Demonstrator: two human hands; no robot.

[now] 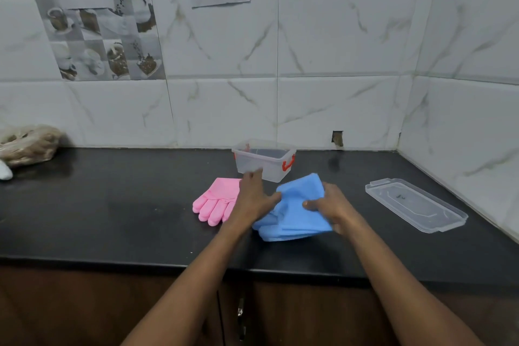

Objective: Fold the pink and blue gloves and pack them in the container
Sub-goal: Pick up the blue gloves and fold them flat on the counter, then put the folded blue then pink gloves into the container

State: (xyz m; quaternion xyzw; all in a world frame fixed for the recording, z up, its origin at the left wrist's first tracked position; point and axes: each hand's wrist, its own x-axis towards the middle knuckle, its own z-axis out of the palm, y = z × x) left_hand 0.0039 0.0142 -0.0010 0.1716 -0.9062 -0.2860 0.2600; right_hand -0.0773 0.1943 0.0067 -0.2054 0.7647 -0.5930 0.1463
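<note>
The blue gloves (293, 212) lie partly folded on the black counter (112, 205), cuff end lifted toward the container. My right hand (330, 205) grips their right side, thumb on top. My left hand (254, 196) rests flat on their left edge, thumb touching the blue fabric, its fingers spread and reaching toward the container. The pink gloves (214, 201) lie flat just left of my left hand, fingers pointing toward me. An uncovered clear plastic container (264, 160) with red latches stands behind both gloves, nothing inside it.
The clear lid (415, 206) lies on the counter to the right, near the side wall. A crumpled plastic bag (28, 144) sits at the far left against the tiled wall. Wooden cabinet doors (84, 303) run below the counter's front edge.
</note>
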